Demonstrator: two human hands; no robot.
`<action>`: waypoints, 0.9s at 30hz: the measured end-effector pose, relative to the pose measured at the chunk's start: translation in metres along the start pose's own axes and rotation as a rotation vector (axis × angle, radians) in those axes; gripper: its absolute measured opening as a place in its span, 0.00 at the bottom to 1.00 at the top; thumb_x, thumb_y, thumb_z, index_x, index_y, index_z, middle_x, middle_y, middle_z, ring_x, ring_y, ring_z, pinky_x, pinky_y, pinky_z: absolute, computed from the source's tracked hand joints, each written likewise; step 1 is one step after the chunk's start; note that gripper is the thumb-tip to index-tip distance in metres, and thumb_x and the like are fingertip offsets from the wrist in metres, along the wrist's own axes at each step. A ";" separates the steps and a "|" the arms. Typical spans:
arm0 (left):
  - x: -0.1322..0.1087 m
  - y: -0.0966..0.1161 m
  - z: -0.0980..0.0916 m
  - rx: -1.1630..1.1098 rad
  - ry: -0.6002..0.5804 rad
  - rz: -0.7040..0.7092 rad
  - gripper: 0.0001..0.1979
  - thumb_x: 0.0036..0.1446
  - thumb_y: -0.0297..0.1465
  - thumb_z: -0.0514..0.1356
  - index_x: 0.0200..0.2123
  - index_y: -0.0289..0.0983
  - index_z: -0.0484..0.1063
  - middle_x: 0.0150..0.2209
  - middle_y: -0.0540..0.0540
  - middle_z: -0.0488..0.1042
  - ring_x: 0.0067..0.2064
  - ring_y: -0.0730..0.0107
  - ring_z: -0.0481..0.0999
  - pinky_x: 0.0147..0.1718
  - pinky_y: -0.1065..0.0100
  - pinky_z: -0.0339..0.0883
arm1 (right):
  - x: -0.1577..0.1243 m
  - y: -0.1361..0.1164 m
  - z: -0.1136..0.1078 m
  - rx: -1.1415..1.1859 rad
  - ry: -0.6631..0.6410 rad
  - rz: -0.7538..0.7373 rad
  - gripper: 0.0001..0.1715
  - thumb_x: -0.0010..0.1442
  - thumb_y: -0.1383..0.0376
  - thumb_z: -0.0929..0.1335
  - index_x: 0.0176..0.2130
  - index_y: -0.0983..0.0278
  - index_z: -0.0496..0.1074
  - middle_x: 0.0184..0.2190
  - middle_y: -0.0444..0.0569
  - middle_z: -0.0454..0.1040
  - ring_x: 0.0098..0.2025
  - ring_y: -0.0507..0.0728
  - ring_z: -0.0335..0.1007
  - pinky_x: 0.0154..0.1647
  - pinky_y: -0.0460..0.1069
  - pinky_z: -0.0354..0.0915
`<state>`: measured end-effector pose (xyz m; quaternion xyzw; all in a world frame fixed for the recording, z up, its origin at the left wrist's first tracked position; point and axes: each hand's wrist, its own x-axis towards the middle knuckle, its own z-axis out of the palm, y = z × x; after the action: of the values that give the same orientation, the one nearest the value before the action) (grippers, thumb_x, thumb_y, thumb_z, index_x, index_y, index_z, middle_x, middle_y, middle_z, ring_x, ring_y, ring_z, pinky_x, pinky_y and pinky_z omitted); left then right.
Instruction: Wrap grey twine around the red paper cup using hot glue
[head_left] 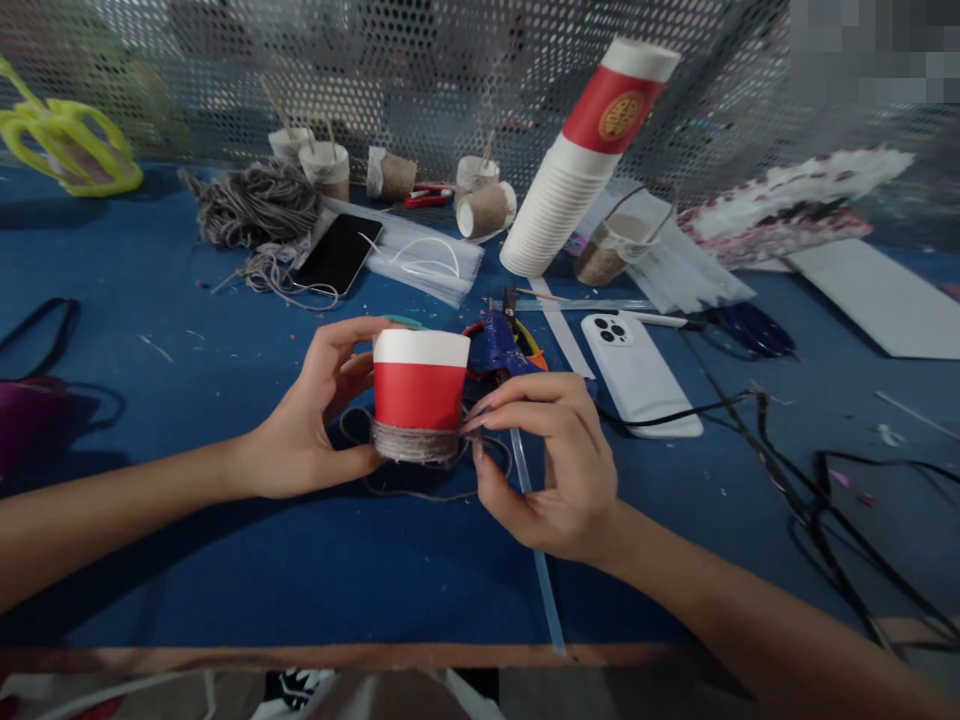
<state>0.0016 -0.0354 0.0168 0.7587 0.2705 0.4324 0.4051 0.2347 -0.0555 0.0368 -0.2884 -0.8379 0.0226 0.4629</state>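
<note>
Head view: left fingers (pixel 354 462) grip a tapered paper cup (pixel 420 392), right fingers (pixel 525 416) pinch fuzzy twine (pixel 416 444).

The round gold emblem (pixel 622 115) on the stacked red cup (pixel 591 105) cannot be read.

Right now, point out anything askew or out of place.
One small brown cup and a second small brown cup lie on their sides at the back, while a similar cup stands upright. The paper-cup stack seems to lean right, though the lens may exaggerate that.
</note>
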 end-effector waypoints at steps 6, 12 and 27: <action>0.000 -0.002 -0.002 -0.038 -0.022 0.032 0.39 0.49 0.23 0.64 0.60 0.52 0.51 0.62 0.42 0.55 0.62 0.52 0.67 0.56 0.50 0.73 | 0.000 0.000 -0.002 -0.026 -0.019 0.017 0.19 0.51 0.74 0.66 0.43 0.60 0.66 0.38 0.51 0.70 0.40 0.60 0.70 0.38 0.58 0.69; 0.000 -0.003 -0.003 -0.047 -0.012 0.020 0.38 0.49 0.23 0.65 0.59 0.49 0.51 0.62 0.41 0.55 0.60 0.53 0.68 0.55 0.52 0.73 | -0.002 0.005 -0.008 -0.012 -0.025 0.095 0.16 0.48 0.73 0.65 0.39 0.61 0.68 0.38 0.52 0.68 0.40 0.61 0.69 0.41 0.61 0.67; 0.001 -0.019 -0.009 -0.094 0.016 -0.055 0.40 0.47 0.25 0.68 0.59 0.48 0.51 0.61 0.41 0.56 0.57 0.55 0.71 0.51 0.54 0.74 | 0.002 0.082 -0.020 0.337 0.534 0.692 0.10 0.40 0.74 0.64 0.23 0.59 0.63 0.23 0.44 0.66 0.28 0.56 0.67 0.28 0.54 0.64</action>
<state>-0.0073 -0.0211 0.0034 0.7278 0.2740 0.4392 0.4498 0.2871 0.0092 0.0245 -0.4674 -0.5287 0.2364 0.6679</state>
